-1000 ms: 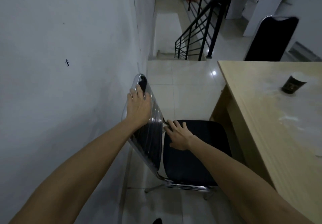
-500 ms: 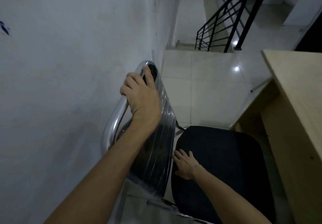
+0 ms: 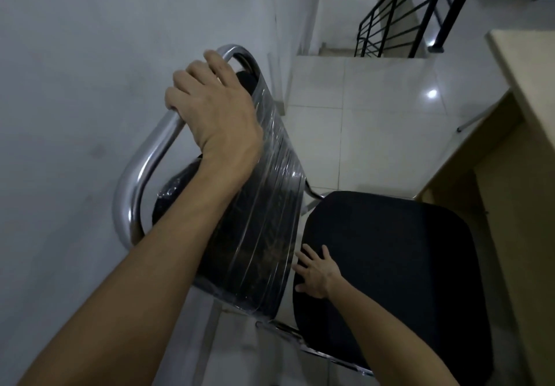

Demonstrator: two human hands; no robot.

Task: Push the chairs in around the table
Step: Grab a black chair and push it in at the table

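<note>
Left hand (image 3: 213,109) round chair (image 3: 387,265) backrest rim; table (image 3: 528,91) edge just beside seat

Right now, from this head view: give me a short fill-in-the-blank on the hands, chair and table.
1. The left hand grips the top of the chair's ____, which is wrapped in clear plastic.
2. The right hand lies flat on the black ____ of the chair.
3. The wooden table stands on the ____ side of the picture.
4. The chair's tube frame is made of shiny ____.

Missing words: backrest; seat; right; metal
</note>
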